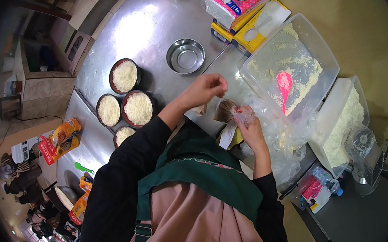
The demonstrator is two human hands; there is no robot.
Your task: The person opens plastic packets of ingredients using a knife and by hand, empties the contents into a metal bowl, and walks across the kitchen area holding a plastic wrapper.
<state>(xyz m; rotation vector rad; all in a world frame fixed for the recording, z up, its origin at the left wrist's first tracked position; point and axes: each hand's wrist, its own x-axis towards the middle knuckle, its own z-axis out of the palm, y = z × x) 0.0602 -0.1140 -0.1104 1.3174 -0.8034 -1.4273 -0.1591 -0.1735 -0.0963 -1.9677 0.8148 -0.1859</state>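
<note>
My left hand [204, 92] is raised over the steel table, its fingers curled together with the fingertips pinched; whatever they hold, if anything, is too small to make out. Just right of it, my right hand [246, 123] grips a small clear plastic bag [225, 111] with brown contents. A steel bowl [185, 57] stands beyond my left hand. To the left are several dark round tins, one of them a tin of white shreds [138, 108]. Crumpled clear plastic [281, 138] lies beside my right hand.
A clear tub [325, 64] with crumbs and a pink spoon [284, 89] is at the upper right, near a container of white shreds [339, 131]. Yellow boxes [260, 26] and a tissue pack [231, 9] stand at the back. A green utensil [84, 168] lies lower left.
</note>
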